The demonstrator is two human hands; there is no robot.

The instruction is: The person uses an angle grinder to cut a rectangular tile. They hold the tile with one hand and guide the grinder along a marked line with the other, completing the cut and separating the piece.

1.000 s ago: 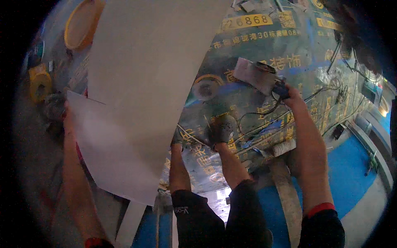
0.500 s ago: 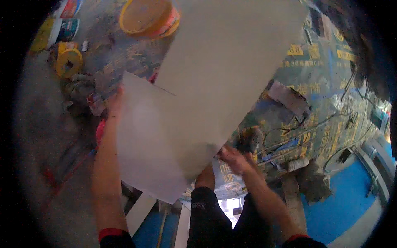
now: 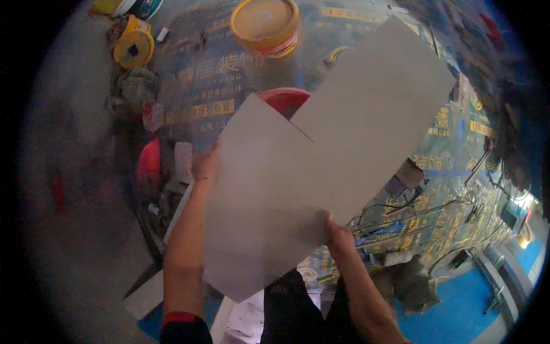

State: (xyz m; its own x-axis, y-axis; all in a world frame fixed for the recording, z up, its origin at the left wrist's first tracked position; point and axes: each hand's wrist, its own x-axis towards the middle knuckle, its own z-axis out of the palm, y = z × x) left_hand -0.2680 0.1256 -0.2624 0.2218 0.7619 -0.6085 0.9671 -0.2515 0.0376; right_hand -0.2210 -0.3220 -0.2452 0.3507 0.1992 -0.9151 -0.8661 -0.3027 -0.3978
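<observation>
1. Panel (image 3: pixel 355 132), pale, broad, stepped in outline, with a thin dark slit running in from the inner corner. It is held out in front of the body, above the printed floor sheeting (image 3: pixel 195 89), slanting from lower left to upper right; no resting point can be made out.
2. Left hand (image 3: pixel 205 165). It is closed on the panel's left edge; its fingers are largely hidden, so their exact hold cannot be told. The edge is presumably taken here so that the near part is steadied.
3. Right hand (image 3: pixel 341 241). The lower right edge is gripped, the thumb laid by the upper face and the fingers apparently tucked beneath. By judgement, opposite edges are held so that the sheet's width is balanced and tipping is checked.
4. Red basin (image 3: pixel 281 98). It is partly covered from view by the panel, and is seen through the step in its outline.
5. Yellow bucket (image 3: pixel 281 46). It is stood on the sheeting beyond the basin, perhaps to be kept within reach.
6. Block-shaped tool (image 3: pixel 409 173). It is laid beside the panel's right edge, near dark cables, both hands being taken up by the panel.
7. White roller (image 3: pixel 396 258). It is laid to the right of the right hand, apart from it.
</observation>
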